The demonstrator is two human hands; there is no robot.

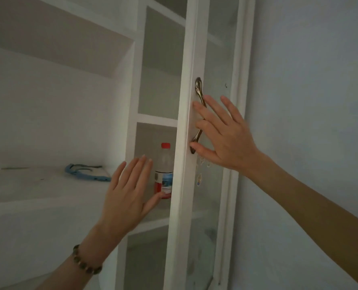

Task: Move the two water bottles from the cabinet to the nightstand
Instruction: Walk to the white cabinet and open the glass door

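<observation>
A clear water bottle (164,164) with a red cap and a red and blue label stands upright on a shelf of the white cabinet (132,91). The cabinet's glass door (186,59) is swung partly open and hides the bottle's right side. Only one bottle shows. My left hand (128,193) is spread flat just in front and left of the bottle, its thumb near the label, holding nothing. My right hand (222,132) lies with fingers apart over the door's brass handle (199,95), fingertips on the door's edge.
A blue object (84,171) lies on the open white shelf (37,185) to the left. Stickers (199,176) are on the door glass below the handle. A plain wall (310,101) runs along the right. A bead bracelet (86,261) is on my left wrist.
</observation>
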